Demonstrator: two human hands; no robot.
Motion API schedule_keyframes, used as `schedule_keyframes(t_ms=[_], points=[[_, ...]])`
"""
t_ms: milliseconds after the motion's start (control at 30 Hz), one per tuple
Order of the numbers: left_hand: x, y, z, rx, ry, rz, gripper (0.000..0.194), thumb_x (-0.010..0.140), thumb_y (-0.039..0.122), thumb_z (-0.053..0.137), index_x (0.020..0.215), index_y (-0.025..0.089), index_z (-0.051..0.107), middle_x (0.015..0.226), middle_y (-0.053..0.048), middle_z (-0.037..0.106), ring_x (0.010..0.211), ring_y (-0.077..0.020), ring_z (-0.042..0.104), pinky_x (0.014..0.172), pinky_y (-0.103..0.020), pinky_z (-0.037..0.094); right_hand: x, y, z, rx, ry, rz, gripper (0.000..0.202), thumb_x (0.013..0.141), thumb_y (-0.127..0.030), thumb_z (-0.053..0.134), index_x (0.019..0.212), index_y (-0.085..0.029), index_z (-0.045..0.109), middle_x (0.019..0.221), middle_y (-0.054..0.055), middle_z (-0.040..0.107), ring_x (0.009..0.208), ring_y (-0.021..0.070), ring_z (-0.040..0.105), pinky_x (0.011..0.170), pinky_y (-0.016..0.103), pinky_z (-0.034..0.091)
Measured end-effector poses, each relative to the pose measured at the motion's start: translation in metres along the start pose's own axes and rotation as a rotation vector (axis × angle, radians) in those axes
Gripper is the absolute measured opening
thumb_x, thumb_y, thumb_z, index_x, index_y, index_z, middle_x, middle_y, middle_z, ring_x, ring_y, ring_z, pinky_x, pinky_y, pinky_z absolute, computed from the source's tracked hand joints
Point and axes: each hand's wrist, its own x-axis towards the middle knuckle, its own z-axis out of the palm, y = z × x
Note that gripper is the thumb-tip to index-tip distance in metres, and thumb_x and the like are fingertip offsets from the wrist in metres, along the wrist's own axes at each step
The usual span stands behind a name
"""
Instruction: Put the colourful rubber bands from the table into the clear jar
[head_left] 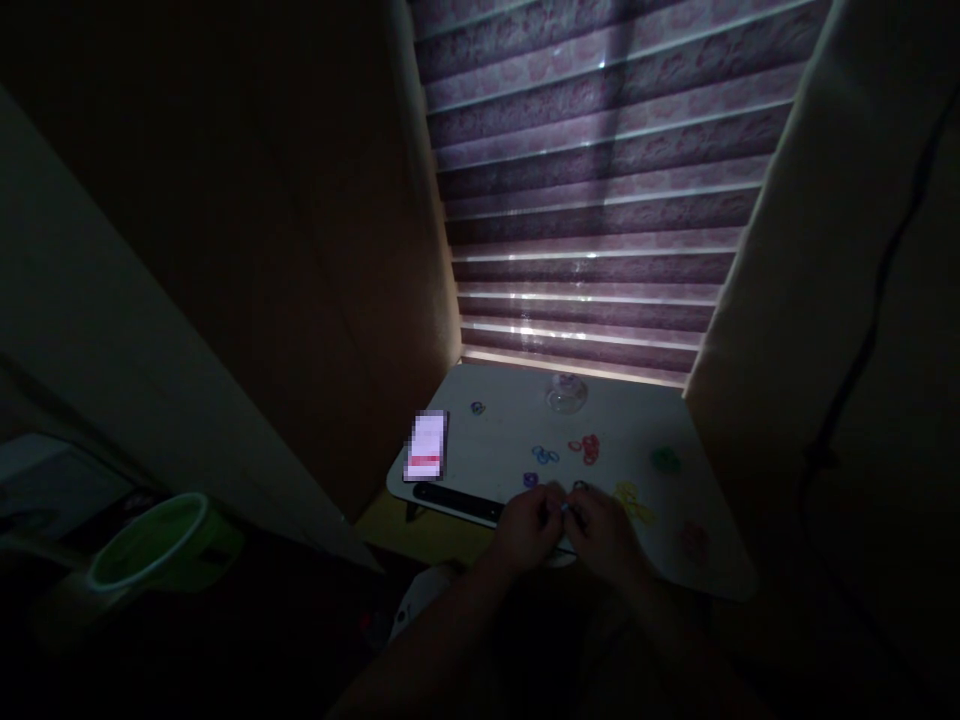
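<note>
My left hand (531,527) and my right hand (600,530) meet at the front edge of a small white table (495,430). Both are closed, with fingertips pinched around a small light-blue thing (565,507), too dim and small to make out fully. Small loop-shaped bands lie in colour groups nearby: purple bands (531,480) just beyond my left hand, blue bands (545,455) farther back, red bands (588,448) behind my right hand. Yellow bands (634,502) lie right of my right hand, with a green cluster (665,459) and a dim reddish cluster (694,540) beyond.
A clear rounded container (566,394) stands at the table's back. A lit phone (426,446) lies at the left, near a dark slot (457,502) along the front edge. Another small cluster (478,408) sits back left. A green bucket (165,545) stands lower left; pleated blinds (592,200) cover the window.
</note>
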Motion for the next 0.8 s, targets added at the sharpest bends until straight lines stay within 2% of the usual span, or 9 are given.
schedule_keyframes(t_ms=[333,533,800], points=[[0.0003,-0.002,0.0001,-0.018,-0.002,-0.005,0.007,0.089,0.024,0.056,0.085,0.019,0.057,0.078,0.0,0.064,0.069,-0.0134,0.057,0.066,-0.023,0.041,0.0016,-0.0022,-0.0024,0.014,0.019,0.0,0.01,0.084,-0.021,0.052,0.075,-0.022,0.056,0.076,0.002,0.058,0.07,0.0169,0.052,0.064,0.027,0.034],[-0.0002,-0.0023,-0.0014,-0.06,-0.009,0.008,0.017,0.097,0.025,0.045,0.09,0.019,0.06,0.084,-0.002,0.068,0.076,-0.0145,0.06,0.072,-0.024,0.043,0.0018,0.0001,-0.0006,0.017,0.014,0.002,0.015,0.088,-0.026,0.053,0.074,-0.021,0.055,0.076,0.002,0.058,0.07,0.0164,0.052,0.064,0.027,0.035],[-0.0004,0.0024,-0.0039,-0.067,-0.018,-0.011,0.01,0.092,0.024,0.053,0.092,0.019,0.061,0.083,-0.001,0.068,0.073,-0.0138,0.06,0.068,-0.022,0.043,0.002,0.0015,0.0012,0.009,0.037,-0.002,0.01,0.084,-0.022,0.054,0.075,-0.021,0.057,0.075,0.002,0.058,0.069,0.0164,0.053,0.064,0.027,0.035]])
